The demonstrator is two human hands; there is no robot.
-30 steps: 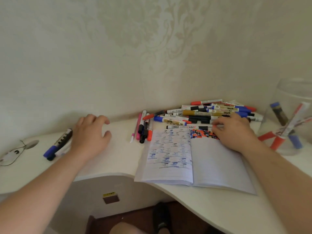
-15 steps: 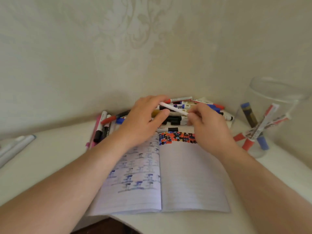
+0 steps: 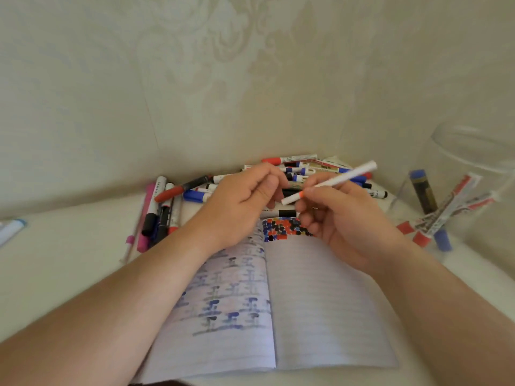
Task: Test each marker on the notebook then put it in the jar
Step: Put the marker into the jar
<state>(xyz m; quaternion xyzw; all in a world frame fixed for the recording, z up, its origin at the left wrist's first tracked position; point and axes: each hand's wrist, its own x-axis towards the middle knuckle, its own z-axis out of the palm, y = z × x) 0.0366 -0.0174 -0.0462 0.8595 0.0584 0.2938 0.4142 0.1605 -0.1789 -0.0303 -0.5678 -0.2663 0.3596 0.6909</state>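
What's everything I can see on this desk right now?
White marker: one, white barrel with an orange band near its lower end, held above the notebook.
Notebook: one, open, lined; blue-grey marks on its left page, red, blue and black dots atop its right page.
Marker pile: many, red, blue and black, behind the notebook by the wall.
Loose markers: several, pink, black and red, left of the notebook.
Jar: one, clear glass, far right, holding a few markers.
Desk: one, white.
Left hand: curled, what it holds is unclear.
Right hand: grips the white marker.
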